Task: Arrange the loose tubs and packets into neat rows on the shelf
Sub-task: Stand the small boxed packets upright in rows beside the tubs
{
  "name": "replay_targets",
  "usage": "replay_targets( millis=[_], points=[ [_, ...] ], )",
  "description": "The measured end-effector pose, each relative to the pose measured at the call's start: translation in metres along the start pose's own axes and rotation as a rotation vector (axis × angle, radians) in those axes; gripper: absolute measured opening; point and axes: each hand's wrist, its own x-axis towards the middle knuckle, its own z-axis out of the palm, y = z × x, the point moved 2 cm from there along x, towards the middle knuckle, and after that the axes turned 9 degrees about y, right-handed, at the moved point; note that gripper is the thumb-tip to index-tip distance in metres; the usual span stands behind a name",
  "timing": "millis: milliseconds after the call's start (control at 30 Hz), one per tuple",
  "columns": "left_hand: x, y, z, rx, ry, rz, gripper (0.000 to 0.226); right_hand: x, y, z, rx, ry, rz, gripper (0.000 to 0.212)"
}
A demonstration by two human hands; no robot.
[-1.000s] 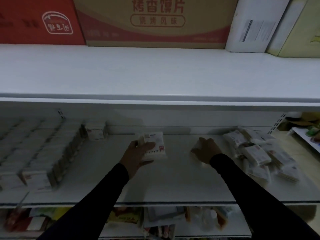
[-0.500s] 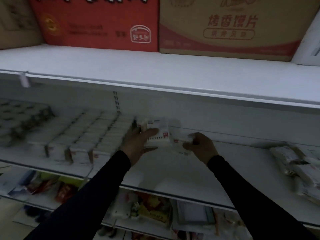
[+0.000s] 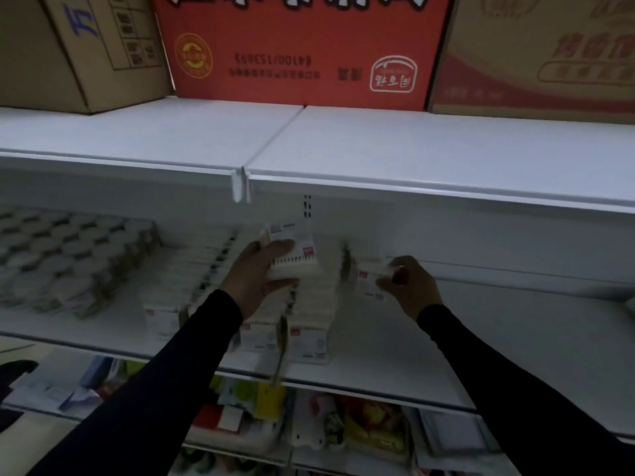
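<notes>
- White shelf [image 3: 515,338], with a red box [image 3: 302,46] on the board above.
- Rows of packets [image 3: 305,321] run from the shelf's front edge to its back; tubs [image 3: 68,255] fill the left end.
- Left hand [image 3: 256,280] clamps a stack [image 3: 292,249] above the rows.
- Right hand [image 3: 409,286] pinches one packet [image 3: 369,276] just right of the rows.
</notes>
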Motion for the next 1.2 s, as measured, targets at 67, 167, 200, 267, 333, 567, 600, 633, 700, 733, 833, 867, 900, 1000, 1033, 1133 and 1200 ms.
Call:
replay_targets(
  millis=[67, 167, 200, 267, 333, 567, 600, 633, 700, 733, 833, 867, 900, 1000, 1033, 1133, 1200],
  points=[
    [0.002, 0.001, -0.007, -0.014, -0.003, -0.010, 0.028, 0.007, -0.003, 0.006, -0.002, 0.003, -0.016, 0.033],
    [0.006, -0.001, -0.012, -0.014, 0.008, -0.017, 0.037, 0.016, -0.006, 0.012, -0.007, 0.002, -0.031, 0.033],
    [0.008, -0.001, -0.014, -0.013, 0.015, -0.018, 0.038, 0.018, -0.005, 0.015, 0.000, 0.003, -0.026, 0.032],
    [0.009, -0.003, -0.014, -0.024, 0.035, -0.023, 0.037, 0.021, -0.002, 0.019, 0.005, 0.000, -0.010, 0.030],
    [0.011, -0.005, -0.014, -0.033, 0.048, -0.029, 0.039, 0.023, 0.001, 0.023, 0.009, -0.008, -0.009, 0.030],
    [0.014, -0.008, -0.012, -0.043, 0.048, -0.032, 0.047, 0.033, 0.006, 0.026, 0.034, -0.028, -0.030, 0.034],
    [0.014, -0.009, -0.011, -0.043, 0.047, -0.032, 0.046, 0.033, 0.007, 0.027, 0.048, -0.029, -0.022, 0.039],
    [0.014, -0.009, -0.010, -0.042, 0.047, -0.032, 0.046, 0.033, 0.008, 0.027, 0.063, -0.029, -0.010, 0.045],
    [0.013, -0.010, -0.009, -0.033, 0.047, -0.030, 0.043, 0.033, 0.008, 0.028, 0.105, -0.029, 0.033, 0.055],
    [0.013, -0.011, -0.008, -0.026, 0.046, -0.027, 0.042, 0.033, 0.007, 0.029, 0.119, -0.034, 0.053, 0.058],
    [0.010, -0.012, -0.006, -0.022, 0.050, -0.032, 0.037, 0.032, 0.006, 0.031, 0.114, -0.048, 0.068, 0.062],
    [0.010, -0.012, -0.006, -0.022, 0.055, -0.034, 0.036, 0.033, 0.006, 0.032, 0.112, -0.049, 0.067, 0.062],
    [0.009, -0.013, -0.006, -0.021, 0.056, -0.034, 0.037, 0.033, 0.006, 0.032, 0.112, -0.049, 0.069, 0.063],
    [0.008, -0.015, -0.006, -0.018, 0.060, -0.034, 0.047, 0.036, 0.009, 0.034, 0.095, -0.052, 0.074, 0.063],
    [0.008, -0.016, -0.006, -0.019, 0.059, -0.035, 0.051, 0.036, 0.010, 0.034, 0.089, -0.052, 0.074, 0.063],
    [0.005, -0.017, -0.003, -0.021, 0.043, -0.039, 0.048, 0.037, 0.010, 0.034, 0.099, -0.062, 0.072, 0.065],
    [0.004, -0.017, -0.002, -0.022, 0.048, -0.044, 0.042, 0.035, 0.008, 0.031, 0.119, -0.071, 0.082, 0.073]
  ],
)
